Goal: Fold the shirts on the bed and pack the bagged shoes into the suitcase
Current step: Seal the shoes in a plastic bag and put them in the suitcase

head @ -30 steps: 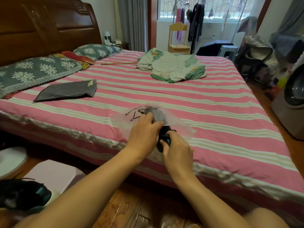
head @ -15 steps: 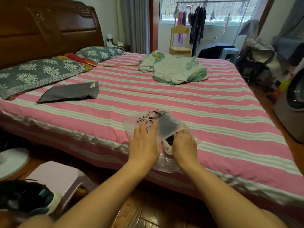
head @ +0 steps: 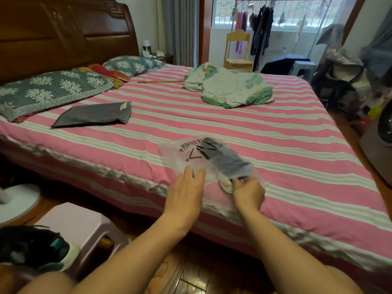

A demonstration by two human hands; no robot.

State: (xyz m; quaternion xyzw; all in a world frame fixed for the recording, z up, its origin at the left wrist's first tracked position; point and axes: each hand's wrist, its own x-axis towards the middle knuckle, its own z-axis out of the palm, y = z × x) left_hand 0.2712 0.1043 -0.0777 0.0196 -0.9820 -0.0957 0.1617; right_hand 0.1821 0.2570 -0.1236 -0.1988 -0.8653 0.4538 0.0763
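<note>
A clear plastic bag (head: 186, 149) with black printed lettering lies near the front edge of the pink striped bed (head: 275, 145). A dark shoe (head: 227, 160) with a pale sole sits inside it. My left hand (head: 186, 192) lies flat on the bag's near left part with straight fingers. My right hand (head: 248, 192) pinches the bag at the shoe's heel end. A folded dark grey garment (head: 93, 114) rests on the bed's left side. A crumpled white leaf-print cloth (head: 229, 88) lies at the far middle of the bed.
Patterned pillows (head: 51, 88) line the wooden headboard at left. A lilac plastic stool (head: 80, 225) stands on the wood floor below left, with another dark shoe (head: 31, 249) beside it. A drying rack, a yellow chair (head: 238, 49) and cluttered furniture (head: 339, 73) stand beyond the bed.
The bagged shoe has been pushed farther onto the bed. My left hand went from gripping to lying flat on the bag. My right hand shifted to the bag's near right end.
</note>
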